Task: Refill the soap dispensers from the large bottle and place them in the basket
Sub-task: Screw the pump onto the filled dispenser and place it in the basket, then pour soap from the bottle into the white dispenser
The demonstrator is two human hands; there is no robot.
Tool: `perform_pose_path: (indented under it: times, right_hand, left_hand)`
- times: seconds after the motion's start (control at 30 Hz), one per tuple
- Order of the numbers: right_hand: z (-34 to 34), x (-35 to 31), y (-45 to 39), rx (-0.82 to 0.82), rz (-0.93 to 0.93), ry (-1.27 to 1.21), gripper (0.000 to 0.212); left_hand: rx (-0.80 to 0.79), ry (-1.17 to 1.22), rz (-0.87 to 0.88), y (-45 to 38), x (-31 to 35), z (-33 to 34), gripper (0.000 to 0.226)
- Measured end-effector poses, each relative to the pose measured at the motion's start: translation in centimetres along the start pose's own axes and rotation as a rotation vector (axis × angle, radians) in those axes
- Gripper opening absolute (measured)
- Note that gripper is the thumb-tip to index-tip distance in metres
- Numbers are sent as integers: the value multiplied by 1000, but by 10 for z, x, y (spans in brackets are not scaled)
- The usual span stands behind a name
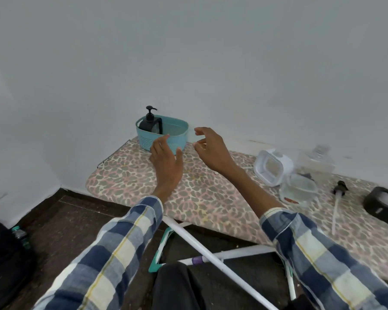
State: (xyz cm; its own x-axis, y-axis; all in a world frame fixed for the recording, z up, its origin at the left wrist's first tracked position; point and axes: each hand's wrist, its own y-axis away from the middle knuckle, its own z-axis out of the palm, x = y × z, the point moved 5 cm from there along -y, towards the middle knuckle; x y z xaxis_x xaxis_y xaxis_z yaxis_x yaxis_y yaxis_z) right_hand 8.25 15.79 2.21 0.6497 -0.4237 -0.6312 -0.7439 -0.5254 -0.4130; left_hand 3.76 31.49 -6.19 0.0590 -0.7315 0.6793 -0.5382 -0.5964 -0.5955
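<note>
Teal plastic basket [166, 139] sits at the far left end of the tabletop [211, 198], hard against the wall, w/ one black pump dispenser [150, 123] standing upright in its left half. My left hand [166, 162] hovers just in front of the basket's near wall, fingers loose and spread, holding nothing. My right hand [211, 151] is just right of the basket, fingers half-curled, also empty. Risk here: either hand could clip the rim and tip the light basket, dispenser incl.

Further right, a white tub [272, 166] lies on its side, prob. the large bottle but I can't tell. Near it a clear jar [315, 162], blurred, and a clear container [298, 190]. A loose pump head [339, 189] w/ its tube lies flat; tube may drip soap on the cloth. My right sleeve [311, 247] passes near these, so a careless sweep could knock them. A black object [383, 204] sits far right.
</note>
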Motion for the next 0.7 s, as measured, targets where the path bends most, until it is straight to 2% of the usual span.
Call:
perform_pose_path:
  times: [0.27,0.47,0.57,0.7]
  right_hand:
    - [-77,46,93,195,-18,-43,36]
    - [-136,78,154,368,-50,30,22]
    - [-160,91,179,521,-40,70,23]
    - [-181,119,208,809,92,83,33]
  left_hand:
    - [-160,203,235,90,123,43,39]
    - [-273,297,273,132,188,77,40]
    - [-341,311,261,139,200,96,42]
    - [-415,300,177,137,201,115,55]
